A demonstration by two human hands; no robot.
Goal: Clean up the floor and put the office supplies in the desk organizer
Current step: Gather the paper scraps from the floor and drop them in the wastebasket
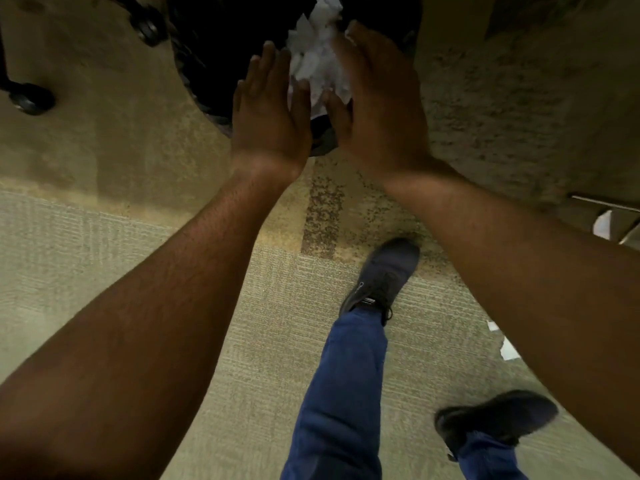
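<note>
A bundle of crumpled white paper scraps (317, 58) sits between my two hands, right over the dark opening of a black trash bin (207, 64). My left hand (268, 112) presses against the paper's left side with straight fingers. My right hand (375, 105) presses the right side, fingers nearly straight and slightly blurred. Both palms face each other and carry the paper between them. The bin's inside is too dark to see.
Beige carpet (138, 271) covers the floor. Two black chair casters (31, 98) stand at the upper left. A few white paper scraps (509, 348) lie on the carpet at the right. A metal frame (609, 206) shows at the right edge. My feet stand below.
</note>
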